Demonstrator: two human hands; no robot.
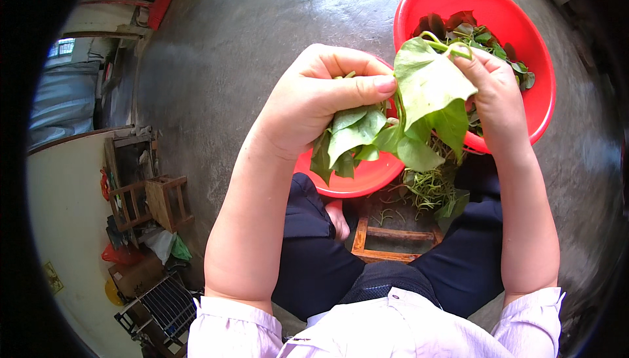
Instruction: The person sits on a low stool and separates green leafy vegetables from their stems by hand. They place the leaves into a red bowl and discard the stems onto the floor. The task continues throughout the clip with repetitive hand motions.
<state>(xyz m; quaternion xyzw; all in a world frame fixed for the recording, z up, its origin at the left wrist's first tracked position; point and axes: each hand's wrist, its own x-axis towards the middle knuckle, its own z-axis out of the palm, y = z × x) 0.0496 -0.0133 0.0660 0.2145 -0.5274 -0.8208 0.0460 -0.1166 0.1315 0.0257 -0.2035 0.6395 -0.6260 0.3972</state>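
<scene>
My left hand is closed around a bunch of green leaves, which hangs below the palm. Its thumb and forefinger pinch beside a larger leafy sprig. The thin stem of that sprig is held between thumb and fingertips of my right hand. Under my left hand is a red plastic basin, mostly hidden by the hand and leaves. A second red basin lies beyond my right hand, with a heap of dark green leaves inside.
A pile of stripped stems lies on the concrete floor between my legs. Part of a wooden stool shows in front of me. Along the left wall are small wooden stools, plastic bags and a metal rack.
</scene>
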